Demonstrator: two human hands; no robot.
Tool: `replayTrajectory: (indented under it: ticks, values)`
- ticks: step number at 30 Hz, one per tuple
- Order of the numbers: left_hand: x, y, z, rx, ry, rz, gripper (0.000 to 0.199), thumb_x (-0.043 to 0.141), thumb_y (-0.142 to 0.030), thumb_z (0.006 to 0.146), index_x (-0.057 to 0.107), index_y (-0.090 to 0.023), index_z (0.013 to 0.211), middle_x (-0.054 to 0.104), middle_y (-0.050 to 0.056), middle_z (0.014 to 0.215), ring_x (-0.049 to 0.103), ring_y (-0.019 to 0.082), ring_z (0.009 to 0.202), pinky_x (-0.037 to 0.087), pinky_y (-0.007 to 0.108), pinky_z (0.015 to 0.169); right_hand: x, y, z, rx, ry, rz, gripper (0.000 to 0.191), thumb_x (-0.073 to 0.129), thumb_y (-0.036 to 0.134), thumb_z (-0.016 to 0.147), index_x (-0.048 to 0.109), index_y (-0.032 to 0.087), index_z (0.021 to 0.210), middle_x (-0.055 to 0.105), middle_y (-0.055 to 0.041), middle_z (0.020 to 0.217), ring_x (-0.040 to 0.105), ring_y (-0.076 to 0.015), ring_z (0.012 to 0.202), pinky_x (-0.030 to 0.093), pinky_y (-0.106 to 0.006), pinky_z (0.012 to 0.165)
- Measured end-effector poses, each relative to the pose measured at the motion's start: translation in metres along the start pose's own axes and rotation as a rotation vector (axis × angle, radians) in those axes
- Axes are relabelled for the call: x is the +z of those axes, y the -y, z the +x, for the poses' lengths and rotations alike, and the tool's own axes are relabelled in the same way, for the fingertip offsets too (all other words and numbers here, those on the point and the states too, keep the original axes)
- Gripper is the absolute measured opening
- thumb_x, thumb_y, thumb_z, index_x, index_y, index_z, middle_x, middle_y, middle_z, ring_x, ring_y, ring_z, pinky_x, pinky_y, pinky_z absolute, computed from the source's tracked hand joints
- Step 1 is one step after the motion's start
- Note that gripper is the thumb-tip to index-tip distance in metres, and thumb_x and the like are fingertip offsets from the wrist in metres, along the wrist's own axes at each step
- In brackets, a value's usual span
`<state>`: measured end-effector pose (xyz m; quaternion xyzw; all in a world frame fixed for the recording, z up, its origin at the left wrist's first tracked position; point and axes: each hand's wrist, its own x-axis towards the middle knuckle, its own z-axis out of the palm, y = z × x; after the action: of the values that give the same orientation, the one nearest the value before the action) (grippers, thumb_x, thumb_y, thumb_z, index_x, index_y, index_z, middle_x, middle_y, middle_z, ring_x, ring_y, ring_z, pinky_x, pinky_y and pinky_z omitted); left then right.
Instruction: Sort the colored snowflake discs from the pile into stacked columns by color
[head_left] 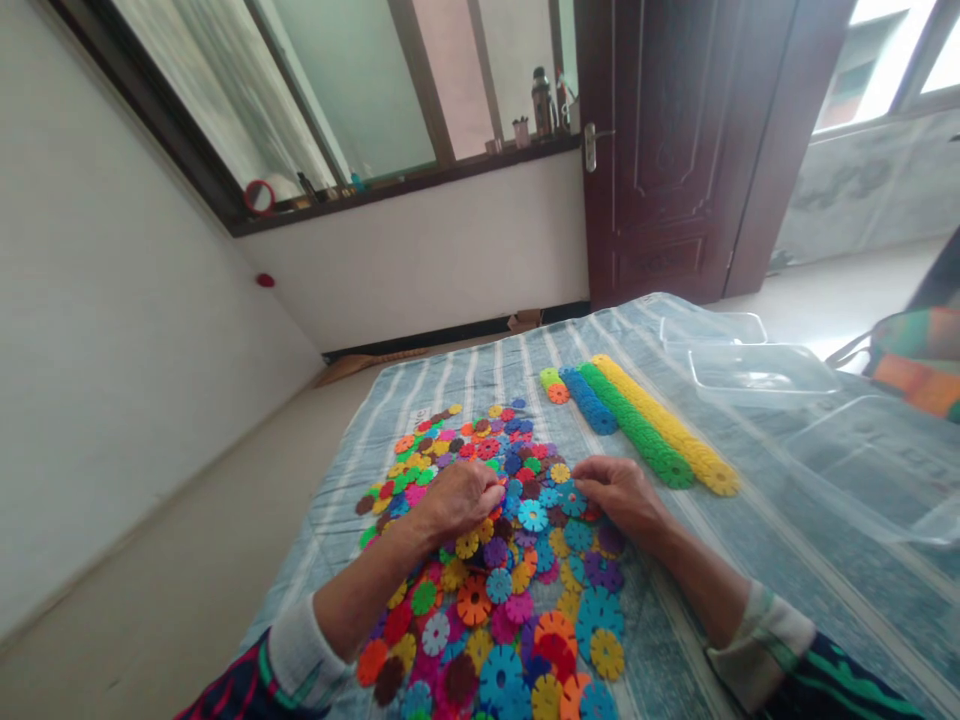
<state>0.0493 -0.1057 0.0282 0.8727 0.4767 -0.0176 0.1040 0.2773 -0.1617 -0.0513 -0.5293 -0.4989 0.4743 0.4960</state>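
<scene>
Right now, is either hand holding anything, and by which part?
Can't tell for sure. The right hand is at a blue disc's edge, perhaps pinching it; the left hand curls over the disc pile, hiding any grip.

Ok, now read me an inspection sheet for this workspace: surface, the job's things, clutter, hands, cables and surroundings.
Surface: striped cloth, somewhat wrinkled.
Job's things: many loose, mixed-colour discs, overlapping; to their right, a yellow row, green row, blue row and short row.
Clutter: clear boxes at the right; a patterned item at the right edge, partly out of frame.
Left hand: over the discs, fingers curled; any grip is hidden.
Right hand: at the discs' right side, fingers bent; grip unclear.
Cables: nothing seen.
Surroundings: door; flask on a ledge.
</scene>
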Motion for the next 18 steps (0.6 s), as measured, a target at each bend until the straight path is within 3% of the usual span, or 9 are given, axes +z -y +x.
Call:
replayTrajectory:
  ticks: [5,9,13,18]
  values:
    - [-0.015,0.009,0.008,-0.046,-0.07,0.076,0.031,0.044,-0.024,0.083,0.043,-0.019,0.053,0.049,0.0,0.055,0.045,0.013,0.055,0.029,0.026,0.058,0.002,-0.008,0.004,-0.006,-0.004,0.012,0.017,0.06,0.03,0.069,0.068,0.017,0.076,0.061,0.0026,0.06,0.053,-0.0113,0.05,0.043,-0.022,0.048]
    - [-0.024,0.01,0.03,-0.031,-0.172,0.02,0.03,0.043,-0.028,0.087,0.052,-0.019,0.06,0.056,0.001,0.062,0.05,0.014,0.06,0.033,0.025,0.061,0.003,-0.008,0.005,-0.013,-0.01,0.01,0.015,0.058,0.026,0.069,0.069,0.017,0.074,0.059,0.0031,0.058,0.051,-0.0103,0.051,0.04,-0.021,0.047]
    - [-0.017,0.0,0.072,0.035,-0.269,-0.121,0.028,0.045,-0.028,0.087,0.058,-0.019,0.064,0.057,0.0,0.062,0.051,0.014,0.062,0.036,0.024,0.063,0.003,-0.005,0.006,-0.005,-0.02,-0.006,0.014,0.058,0.024,0.069,0.069,0.017,0.075,0.059,0.0028,0.059,0.051,-0.0104,0.052,0.04,-0.02,0.048]
    - [0.002,-0.011,0.136,0.0,-0.354,-0.197,0.028,0.046,-0.027,0.087,0.065,-0.017,0.068,0.059,0.0,0.061,0.053,0.014,0.063,0.036,0.024,0.062,0.004,-0.005,0.007,-0.012,-0.005,0.007,0.015,0.058,0.025,0.069,0.07,0.017,0.074,0.058,0.0028,0.058,0.051,-0.0111,0.052,0.04,-0.021,0.049]
